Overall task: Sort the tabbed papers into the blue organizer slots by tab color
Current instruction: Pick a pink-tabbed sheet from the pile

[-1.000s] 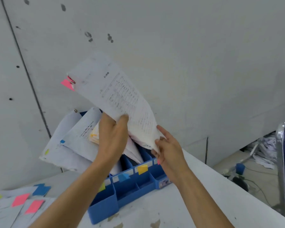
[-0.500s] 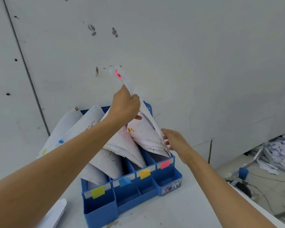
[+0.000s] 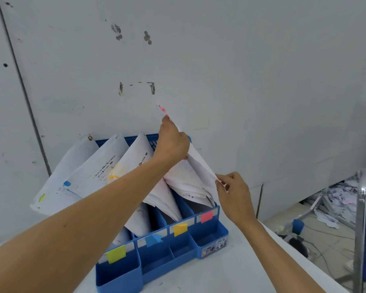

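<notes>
A: Where's the pink-tabbed paper (image 3: 199, 164)?
B: Slanting up out of the blue organizer (image 3: 167, 255), at its rightmost slot, the one with the pink label (image 3: 206, 216).
A: And the grips?
B: The left grip (image 3: 172, 143) is curled round the sheet's upper edge above the organizer. The right grip (image 3: 235, 196) pinches its lower edge at the organizer's right end.

One view only — a head-worn wide-angle camera, facing forward and down toward the wall (image 3: 241, 81), close above the blue organizer (image 3: 118, 275) on the counter (image 3: 230, 271) (floor (image 3: 336, 240) visible at right).
</notes>
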